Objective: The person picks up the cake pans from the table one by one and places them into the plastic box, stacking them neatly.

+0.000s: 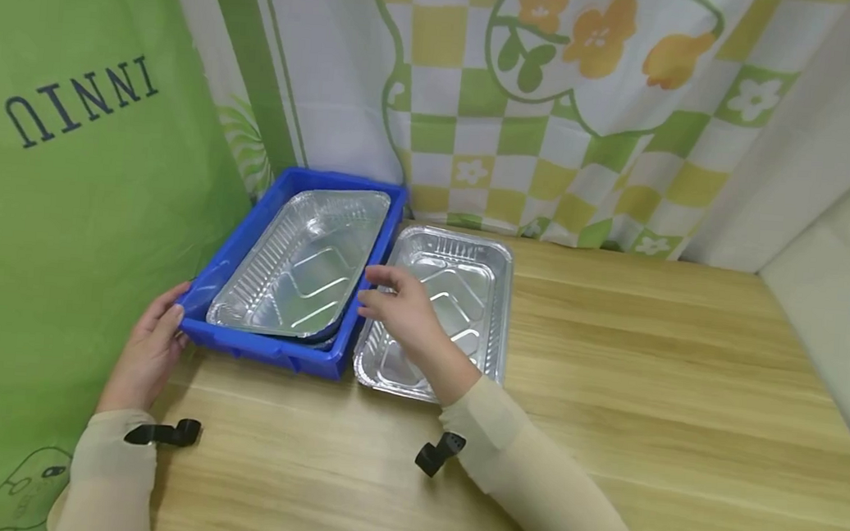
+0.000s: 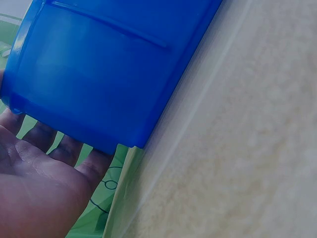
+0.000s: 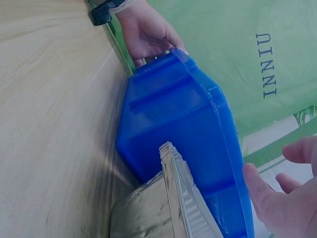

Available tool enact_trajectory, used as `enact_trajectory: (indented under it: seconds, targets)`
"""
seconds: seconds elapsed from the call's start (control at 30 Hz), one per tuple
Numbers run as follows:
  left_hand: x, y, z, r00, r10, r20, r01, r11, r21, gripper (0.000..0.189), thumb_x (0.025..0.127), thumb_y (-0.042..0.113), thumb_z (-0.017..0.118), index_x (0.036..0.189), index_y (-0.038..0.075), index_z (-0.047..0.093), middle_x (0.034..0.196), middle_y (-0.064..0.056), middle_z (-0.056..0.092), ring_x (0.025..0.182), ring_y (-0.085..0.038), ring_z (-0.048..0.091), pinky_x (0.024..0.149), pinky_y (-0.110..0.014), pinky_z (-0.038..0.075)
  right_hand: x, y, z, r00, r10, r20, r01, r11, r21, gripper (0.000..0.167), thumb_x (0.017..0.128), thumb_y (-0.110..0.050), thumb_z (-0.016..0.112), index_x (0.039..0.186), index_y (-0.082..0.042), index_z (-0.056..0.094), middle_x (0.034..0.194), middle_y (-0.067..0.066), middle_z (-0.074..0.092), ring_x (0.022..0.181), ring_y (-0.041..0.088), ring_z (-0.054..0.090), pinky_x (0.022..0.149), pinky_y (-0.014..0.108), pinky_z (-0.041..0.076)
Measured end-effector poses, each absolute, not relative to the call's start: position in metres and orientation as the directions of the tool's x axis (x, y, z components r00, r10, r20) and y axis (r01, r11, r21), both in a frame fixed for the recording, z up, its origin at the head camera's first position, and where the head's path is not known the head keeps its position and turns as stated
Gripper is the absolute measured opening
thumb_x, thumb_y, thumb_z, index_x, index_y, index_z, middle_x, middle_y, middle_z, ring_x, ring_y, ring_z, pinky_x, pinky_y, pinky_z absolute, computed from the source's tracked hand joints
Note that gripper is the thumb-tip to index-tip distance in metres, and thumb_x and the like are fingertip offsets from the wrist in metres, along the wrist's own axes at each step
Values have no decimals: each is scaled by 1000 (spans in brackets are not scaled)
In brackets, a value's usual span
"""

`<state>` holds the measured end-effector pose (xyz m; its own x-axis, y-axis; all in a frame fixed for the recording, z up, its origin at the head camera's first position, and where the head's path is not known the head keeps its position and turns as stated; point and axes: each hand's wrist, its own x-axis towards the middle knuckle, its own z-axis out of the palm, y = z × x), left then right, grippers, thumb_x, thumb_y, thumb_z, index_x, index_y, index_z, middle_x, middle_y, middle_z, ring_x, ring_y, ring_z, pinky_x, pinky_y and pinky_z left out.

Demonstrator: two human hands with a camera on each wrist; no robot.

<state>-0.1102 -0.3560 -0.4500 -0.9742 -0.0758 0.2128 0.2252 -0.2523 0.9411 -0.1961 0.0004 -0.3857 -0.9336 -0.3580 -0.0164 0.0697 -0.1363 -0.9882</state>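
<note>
Blue plastic crate (image 1: 271, 352) sits at the far left corner of a wood-grain table (image 1: 653, 397), carrying one foil tray (image 1: 314, 270) that lies tilted inside, with another rim partly showing beneath it. A second foil tray (image 1: 468, 289) rests flat on the table, just beside the crate's right side and close to the far edge. The left hand (image 1: 151, 341) grips the crate's near left corner, thumb on the rim and fingers spread against the outer wall. Near the crate's right rim hangs the right hand (image 1: 410, 318), its fingers loosely bent and parted, holding nothing; whether a fingertip touches the rim I cannot tell. Green fabric (image 1: 101, 235) lettered "INNIU" hangs along the table's left edge. A curtain (image 1: 434, 130) of green, yellow and white checks with orange flowers drops behind the far edge, and an off-white panel (image 1: 846, 270) borders the right edge. Pale sleeves (image 1: 110, 482) cover both forearms, each with a black wrist mount (image 1: 165, 432).
</note>
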Motion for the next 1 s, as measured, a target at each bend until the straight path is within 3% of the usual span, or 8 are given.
enact_trajectory:
  seconds: [0.5, 0.67, 0.77, 0.9, 1.0]
  targets:
    - [-112, -357, -451, -975, -74, 209, 222, -301, 928, 47, 106, 12, 43, 151, 5, 33, 135, -6, 47, 118, -12, 52, 95, -18, 46, -191, 7, -389, -920, -391, -25, 91, -152, -984, 38, 90, 7, 59, 128, 10, 54, 124, 22, 55, 101, 31, 64, 84, 33, 58]
    - [-113, -356, -451, -977, -67, 201, 212, -302, 929, 47, 106, 12, 42, 152, 6, 32, 136, -5, 47, 120, -11, 52, 97, -18, 46, -191, 13, -392, -926, -377, -16, 102, -209, -973, 34, 91, 10, 55, 125, 15, 53, 118, 29, 55, 101, 38, 62, 84, 36, 58]
    - [-112, -356, -451, -981, -62, 184, 194, -312, 930, 49, 106, 13, 43, 152, 6, 30, 137, -5, 46, 122, -11, 52, 99, -19, 44, -192, 18, -393, -923, -384, -22, 124, -243, -962, 35, 91, 9, 53, 126, 17, 50, 121, 34, 52, 95, 33, 62, 84, 35, 58]
    - [-111, -357, -451, -983, -52, 174, 181, -339, 923, 49, 106, 12, 44, 153, 7, 30, 138, -6, 46, 122, -11, 53, 99, -20, 44, -190, 27, -391, -923, -384, -31, 147, -276, -950, 35, 91, 10, 53, 125, 17, 50, 116, 29, 54, 88, 24, 60, 85, 35, 57]
    - [-111, -357, -451, -982, -52, 181, 188, -356, 915, 48, 105, 11, 43, 152, 7, 32, 137, -7, 47, 120, -11, 54, 97, -20, 46, -190, 35, -388, -927, -373, -35, 152, -291, -945, 32, 90, 10, 54, 122, 14, 52, 108, 21, 57, 87, 24, 61, 85, 36, 57]
